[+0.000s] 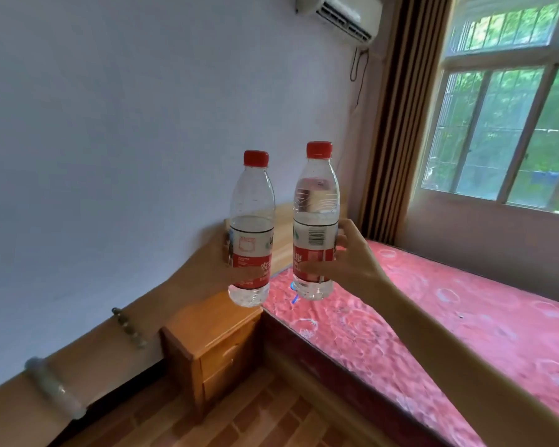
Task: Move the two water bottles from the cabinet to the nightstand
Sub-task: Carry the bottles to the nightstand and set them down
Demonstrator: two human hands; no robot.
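I hold two clear water bottles with red caps and red-and-white labels, both upright in the air. My left hand grips the left bottle around its label; that one is about half full. My right hand grips the right bottle, which is fuller. The bottles are side by side, a small gap between them. Below and just in front of them stands the wooden nightstand, its top bare, against the wall beside the bed.
A bed with a pink patterned cover fills the right side, its wooden headboard behind the bottles. A window with a striped curtain lies beyond. An air conditioner hangs high on the wall. The floor is wood-patterned.
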